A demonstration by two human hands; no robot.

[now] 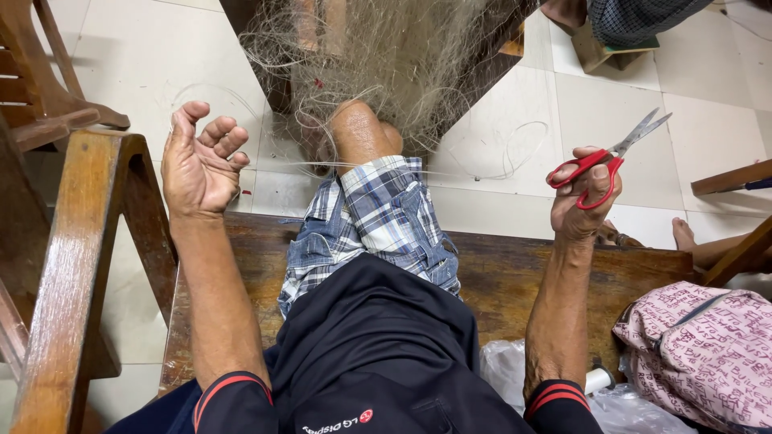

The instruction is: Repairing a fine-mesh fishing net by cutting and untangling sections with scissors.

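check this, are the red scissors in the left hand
No, the red-handled scissors are held up in the right hand, while the left hand is open with a thin line running past its fingers toward the net.

Scissors (609,158): red handles, silver-grey blades. Net (386,56): pale, straw-grey fine mesh, a small red fleck noted in it. Shorts (374,229): checked in blue, white and dark navy. Shirt (378,354): black, cuffs edged with thin red stripes, a small red and white mark at the hem. Bench (515,273): dark brown wood, worn. Chair (72,241): glossy reddish-brown wood. Floor tiles (498,137): off-white with grey joints. Bag (704,345): pink, covered in darker pink lettering pattern, grey zip. Plastic bag (503,366): clear, whitish.
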